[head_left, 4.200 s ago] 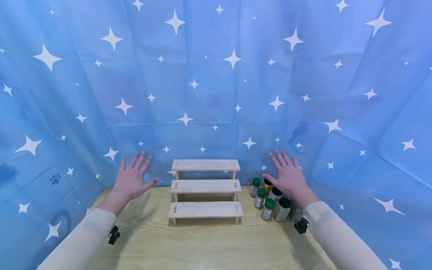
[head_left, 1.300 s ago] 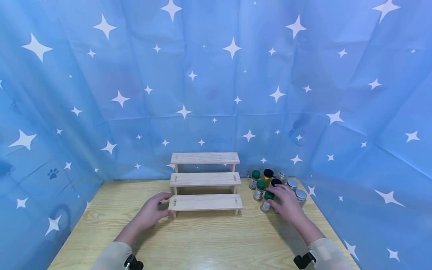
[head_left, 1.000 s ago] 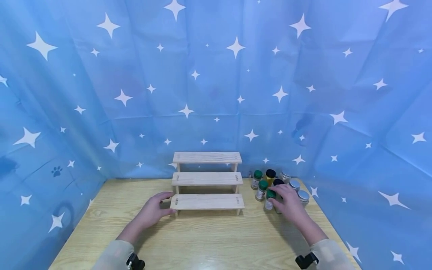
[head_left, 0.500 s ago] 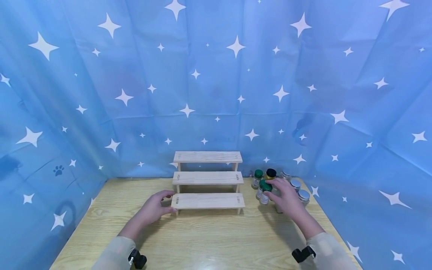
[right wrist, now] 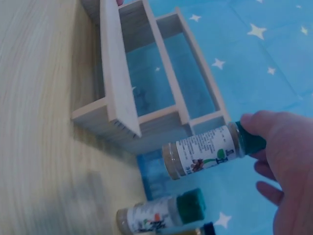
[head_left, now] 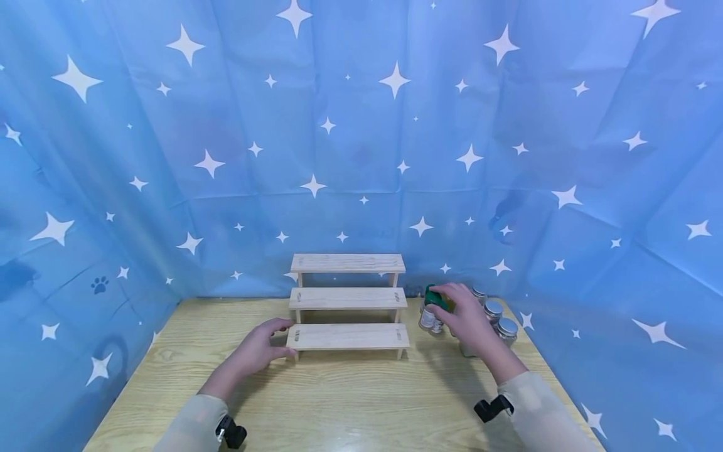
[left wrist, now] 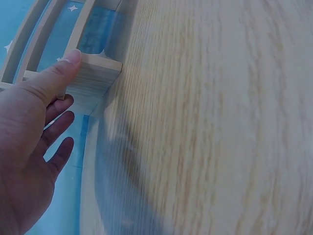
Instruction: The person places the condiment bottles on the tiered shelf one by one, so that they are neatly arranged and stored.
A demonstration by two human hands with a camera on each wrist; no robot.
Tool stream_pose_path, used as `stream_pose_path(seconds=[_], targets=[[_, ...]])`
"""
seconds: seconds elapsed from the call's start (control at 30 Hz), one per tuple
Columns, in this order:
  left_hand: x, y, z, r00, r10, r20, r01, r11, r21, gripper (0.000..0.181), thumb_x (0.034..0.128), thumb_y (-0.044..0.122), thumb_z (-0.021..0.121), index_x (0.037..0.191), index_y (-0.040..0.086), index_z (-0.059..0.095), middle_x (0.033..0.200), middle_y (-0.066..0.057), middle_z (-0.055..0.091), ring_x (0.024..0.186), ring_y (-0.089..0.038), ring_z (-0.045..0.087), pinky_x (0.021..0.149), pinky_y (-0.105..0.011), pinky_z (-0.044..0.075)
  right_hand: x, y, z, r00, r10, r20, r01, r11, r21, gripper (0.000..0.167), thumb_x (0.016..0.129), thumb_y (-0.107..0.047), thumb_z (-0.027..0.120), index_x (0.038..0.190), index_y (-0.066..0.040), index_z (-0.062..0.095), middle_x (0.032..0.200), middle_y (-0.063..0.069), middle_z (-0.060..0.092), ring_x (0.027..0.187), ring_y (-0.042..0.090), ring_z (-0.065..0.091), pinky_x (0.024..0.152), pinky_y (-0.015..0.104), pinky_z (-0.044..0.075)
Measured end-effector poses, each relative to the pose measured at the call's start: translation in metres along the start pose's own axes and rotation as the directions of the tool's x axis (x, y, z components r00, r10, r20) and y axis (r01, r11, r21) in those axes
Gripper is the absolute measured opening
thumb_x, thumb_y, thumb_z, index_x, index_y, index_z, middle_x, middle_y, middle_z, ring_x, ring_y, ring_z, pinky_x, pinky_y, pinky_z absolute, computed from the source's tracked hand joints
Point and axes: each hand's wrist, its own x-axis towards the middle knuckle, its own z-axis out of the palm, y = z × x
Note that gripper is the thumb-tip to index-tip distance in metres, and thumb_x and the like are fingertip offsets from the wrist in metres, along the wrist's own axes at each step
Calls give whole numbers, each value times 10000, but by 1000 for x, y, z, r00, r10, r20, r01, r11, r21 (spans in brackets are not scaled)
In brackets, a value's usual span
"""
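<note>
A three-tier wooden step shelf [head_left: 347, 337] stands at the back of the table. My left hand [head_left: 257, 349] grips the left end of its lowest step, thumb at the front edge and fingers behind. In the right wrist view a small spice jar [right wrist: 205, 151] with a green cap and printed label hangs tilted. My right hand [head_left: 465, 317] pinches it by the cap, clear of the tabletop. Below it in that view is another green-capped spice jar [right wrist: 159, 213]. My right hand hides part of the jar group in the head view.
Silver-lidded jars [head_left: 506, 329] stand at the table's right edge, behind my right forearm. A blue star-printed curtain [head_left: 361, 157] hangs behind and beside the wooden table [head_left: 339, 402].
My right hand has taken the front green-capped spice jar by its cap, lifted it, and moved it left and back over the other jars. My left hand stays on the shelf.
</note>
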Motion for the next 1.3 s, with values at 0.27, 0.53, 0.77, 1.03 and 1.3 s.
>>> stream_pose_path(seconds=[0.27, 0.53, 0.77, 1.03, 1.3], targets=[[0, 0, 0, 1000, -2, 4, 2, 1000, -12, 701, 916, 328, 937, 1530, 145, 655, 1531, -102, 639, 1414, -415, 585, 1160, -630, 500, 21, -15, 3, 999, -37, 5, 36, 999, 11, 418, 1049, -341, 810, 1422, -168, 730, 1293, 27, 731, 1174, 300, 636, 867, 531, 589], [0, 1, 0, 1000, -2, 5, 2, 1000, -11, 708, 915, 329, 936, 1537, 150, 652, 1544, -101, 630, 1428, -413, 576, 1168, -628, 495, 42, -29, 1, 1000, -23, 20, 22, 998, 54, 426, 1049, -311, 812, 1439, -171, 715, 1358, 61, 712, 1270, 339, 626, 1043, 630, 549], [0, 1, 0, 1000, 8, 2, -8, 1000, -13, 707, 914, 319, 937, 1539, 151, 651, 1538, -97, 634, 1426, -407, 578, 1176, -630, 487, 61, -44, -1, 998, -68, 15, 66, 992, 103, 421, 1045, -291, 819, 1424, -138, 721, 1250, 30, 718, 1194, 293, 634, 969, 583, 583], [1, 2, -1, 1000, 12, 0, -12, 1000, -16, 724, 909, 308, 942, 1541, 115, 645, 1532, -104, 637, 1419, -401, 582, 1183, -629, 481, 90, -66, 4, 993, -108, 41, 100, 980, 174, 400, 1050, -254, 813, 1417, -124, 723, 1197, 23, 707, 1063, 242, 688, 915, 512, 633], [1, 1, 1, 1000, 0, -8, 0, 1000, -6, 719, 901, 293, 950, 1530, 113, 653, 1517, -108, 648, 1403, -396, 595, 1181, -627, 484, 114, -80, 19, 995, -80, 61, 63, 969, 237, 397, 1059, -294, 801, 1421, -147, 728, 1177, 34, 705, 1023, 240, 689, 849, 441, 634]])
